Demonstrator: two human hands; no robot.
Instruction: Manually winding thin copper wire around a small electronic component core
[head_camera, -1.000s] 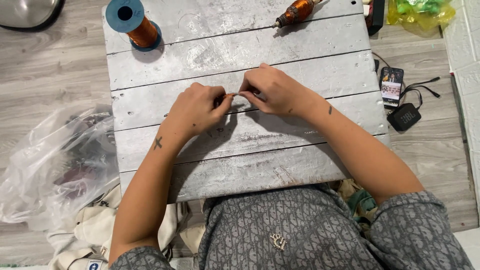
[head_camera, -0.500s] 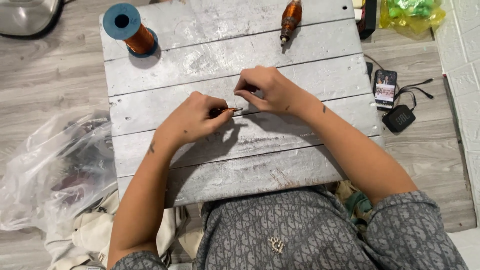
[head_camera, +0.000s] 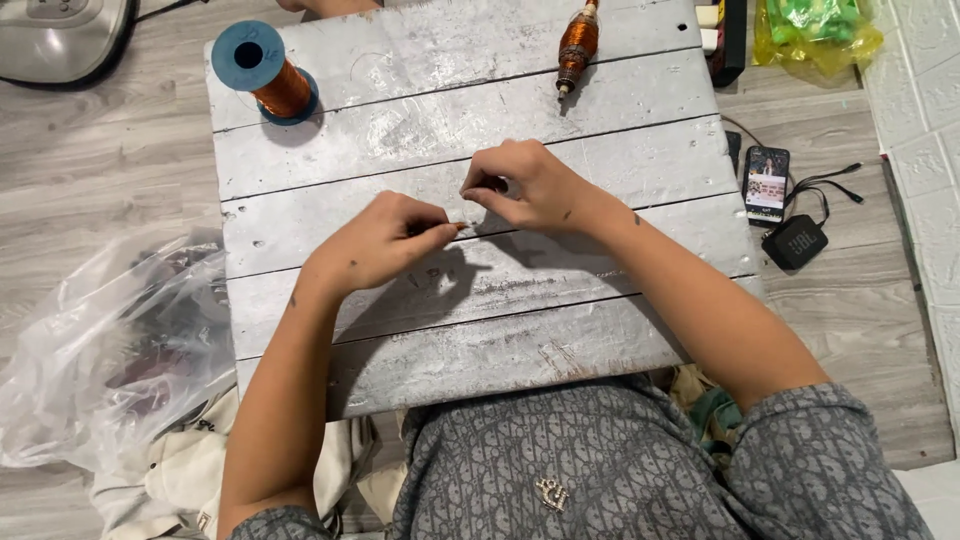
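Grey-painted plank desk (head_camera: 600, 330), worn white in patches, carries everything I work on. My left hand (head_camera: 375, 240) sits near the desk's middle, fingers curled, thumb and forefinger pinched narrow on a small thin pale piece (head_camera: 452, 228), maybe wire or a pin, too small to tell. My right hand (head_camera: 525, 185) is just beside it, toward the far edge, fingers bent in a tight pinch; whether it grips the other end of that piece I cannot tell. Fingertips of the two hands nearly meet over the middle planks.

Far left corner of the desk: upright blue plastic spool wound with copper-coloured wire (head_camera: 262, 70). Far edge, right of centre: slim spindle-shaped coil wound with copper wire (head_camera: 577, 45), lying with one end toward me, well apart from both hands. Far right corner: dark boxy object (head_camera: 728, 40), partly cut off.

Off the right edge, on the wood-look floor (head_camera: 100, 190): black phone with lit screen (head_camera: 767, 183), small black rounded speaker (head_camera: 795, 242) just beside it, cable attached. Yellow-green plastic bag (head_camera: 815, 30) further back, near a white brick-pattern wall (head_camera: 915, 120). Off the left edge: crumpled clear plastic bag (head_camera: 90, 350) with dark stuff inside, white cloth bag (head_camera: 170, 480) under it. Grey appliance (head_camera: 55, 40) at the top left of the floor. Near edge of the desk meets my grey patterned top (head_camera: 600, 470).
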